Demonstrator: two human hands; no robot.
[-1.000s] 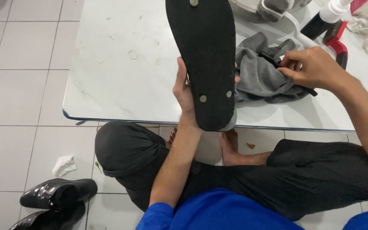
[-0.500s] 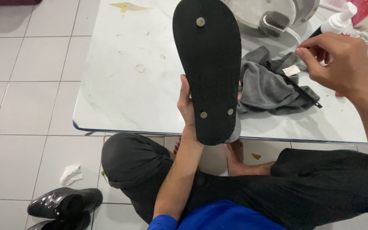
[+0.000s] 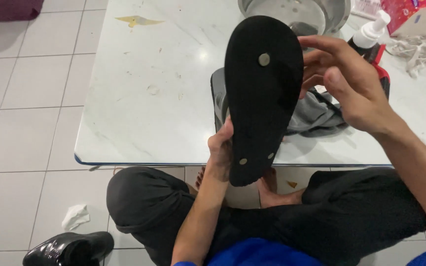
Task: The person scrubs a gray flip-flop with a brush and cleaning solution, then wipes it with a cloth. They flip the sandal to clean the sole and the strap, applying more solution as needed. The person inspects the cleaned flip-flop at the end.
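The left hand (image 3: 221, 148) was clenched in a firm grip on the heel end of a black flip-flop (image 3: 262, 93), holding it upright above the near edge of the white marble desk (image 3: 144, 103), sole turned toward the camera so that its three round plugs showed. The right hand (image 3: 348, 81) was released, fingers spread and slightly curled, its fingertips (image 3: 307, 66) touching the toe end's right edge; it grasped nothing that could be seen. Behind the sandal a crumpled grey cloth (image 3: 316, 116) lay on the desk, partly hidden by it. Farther back stood a metal bowl (image 3: 297, 12), and just to the right a white pump bottle (image 3: 371, 32) beside a red packet (image 3: 415, 15), with a tangle of pale string (image 3: 420, 51) near the desk's right side. The person sat cross-legged on the tiled floor (image 3: 20, 148) in dark trousers, bare feet under the desk edge. A shiny black shoe (image 3: 70, 249) and a crumpled tissue (image 3: 75, 216) lay on the floor to the left.
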